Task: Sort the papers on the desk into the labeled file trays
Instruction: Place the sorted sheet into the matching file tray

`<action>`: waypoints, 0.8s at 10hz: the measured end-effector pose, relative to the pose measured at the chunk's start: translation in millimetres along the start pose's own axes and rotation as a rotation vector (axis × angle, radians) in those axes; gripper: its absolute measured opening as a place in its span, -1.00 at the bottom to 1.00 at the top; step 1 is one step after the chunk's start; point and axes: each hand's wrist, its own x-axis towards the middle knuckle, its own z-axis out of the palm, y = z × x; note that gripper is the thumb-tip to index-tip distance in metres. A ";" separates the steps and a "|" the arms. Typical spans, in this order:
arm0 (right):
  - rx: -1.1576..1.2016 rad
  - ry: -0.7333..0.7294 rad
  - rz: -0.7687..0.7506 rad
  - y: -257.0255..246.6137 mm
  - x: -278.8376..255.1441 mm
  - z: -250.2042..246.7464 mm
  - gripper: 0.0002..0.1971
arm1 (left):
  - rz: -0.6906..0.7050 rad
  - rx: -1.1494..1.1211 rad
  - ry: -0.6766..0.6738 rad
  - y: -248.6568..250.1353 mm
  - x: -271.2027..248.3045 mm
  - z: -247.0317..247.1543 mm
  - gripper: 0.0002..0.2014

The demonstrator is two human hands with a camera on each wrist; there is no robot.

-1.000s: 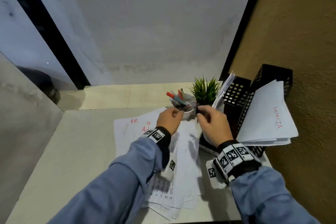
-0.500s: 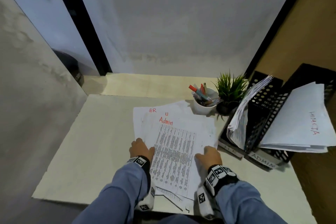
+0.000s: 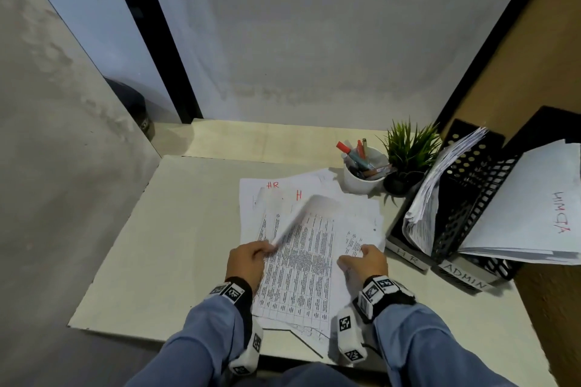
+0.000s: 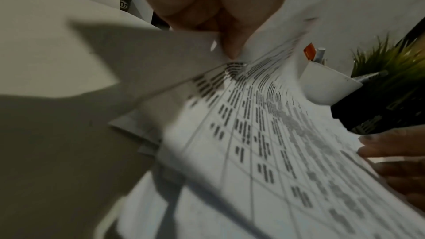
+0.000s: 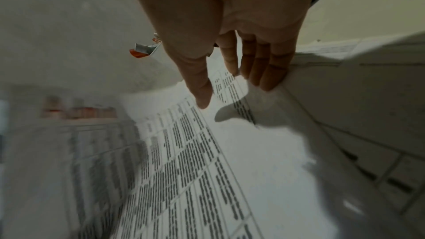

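A pile of printed papers [image 3: 298, 280] lies in the middle of the desk, with red "HR" marks on sheets at its far end. My left hand [image 3: 250, 259] pinches the left edge of the top sheet [image 3: 303, 214], which curls up off the pile; the left wrist view shows the fingertips [image 4: 231, 50] closed on that paper edge. My right hand [image 3: 364, 261] rests on the pile's right side, its fingers [image 5: 262, 68] straight on the paper. At the right stand a black HR tray [image 3: 407, 253] and a black ADMIN tray [image 3: 465, 276], both holding papers.
A white cup of pens [image 3: 361, 176] and a small potted plant [image 3: 408, 151] stand behind the pile, close to the HR tray. A brown wall [image 3: 518, 72] backs the trays. Bare desk surface [image 3: 173, 229] stretches to the left, and its front edge runs just below my wrists.
Both hands came back from the pen cup to the near part of the pile. My left hand then pinched the top sheet's left edge and lifted it, curling the sheet.
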 end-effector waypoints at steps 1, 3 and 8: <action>0.148 -0.067 0.025 -3.8 -2.1 -7.6 -0.34 | -0.043 -0.165 0.025 -0.1 -1.7 5.8 -0.56; 0.024 -0.062 0.055 -2.4 22.8 -19.5 -0.77 | -0.257 -0.399 -0.180 18.9 6.2 13.1 -0.65; 0.216 -0.051 0.113 0.7 4.6 -29.0 -0.79 | -0.097 0.203 -0.188 19.5 21.2 16.5 -0.74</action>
